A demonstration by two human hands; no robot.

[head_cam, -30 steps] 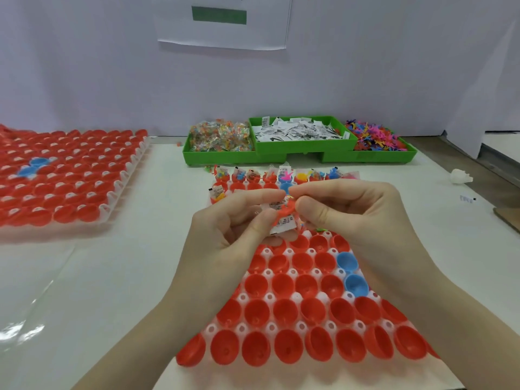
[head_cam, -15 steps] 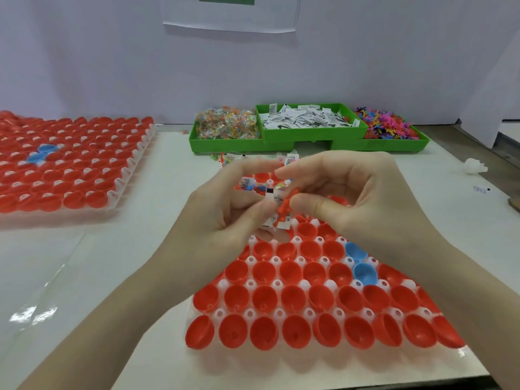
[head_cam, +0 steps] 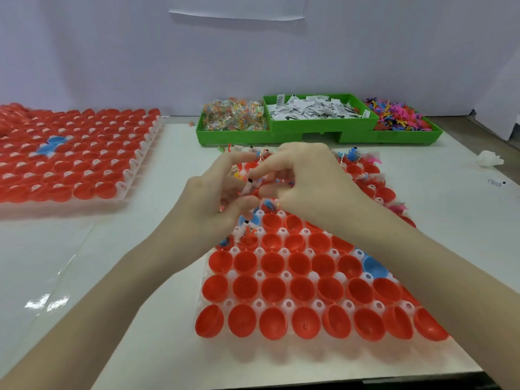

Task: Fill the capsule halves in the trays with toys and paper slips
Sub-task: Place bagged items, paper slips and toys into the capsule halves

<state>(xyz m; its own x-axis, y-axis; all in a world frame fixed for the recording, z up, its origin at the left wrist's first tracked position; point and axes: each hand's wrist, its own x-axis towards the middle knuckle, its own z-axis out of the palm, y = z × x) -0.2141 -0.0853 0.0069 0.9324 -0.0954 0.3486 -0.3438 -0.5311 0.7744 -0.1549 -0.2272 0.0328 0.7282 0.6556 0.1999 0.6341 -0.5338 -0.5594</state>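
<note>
A white tray [head_cam: 287,302] of red capsule halves lies in front of me. Its far rows hold toys and paper slips; the near rows are bare. Two blue halves [head_cam: 374,267] sit on its right side. My left hand [head_cam: 216,198] and right hand [head_cam: 306,178] meet above the tray's middle rows. The left hand's curled fingers hold several paper slips [head_cam: 247,190] and small toys. The right hand's thumb and forefinger pinch at that bundle. A filled half [head_cam: 246,233] with a slip and a toy shows just below the left hand.
A second tray [head_cam: 126,187] of red halves with two blue ones [head_cam: 52,144] lies at the left. A green bin [head_cam: 318,133] at the back holds bagged toys [head_cam: 233,118], paper slips [head_cam: 315,111] and loose colourful toys [head_cam: 394,116]. A crumpled white scrap [head_cam: 489,159] lies far right.
The view has tilted down, so the tray's near rows show more. Both hands stay together over the tray, still working the slips and toys between the fingers.
</note>
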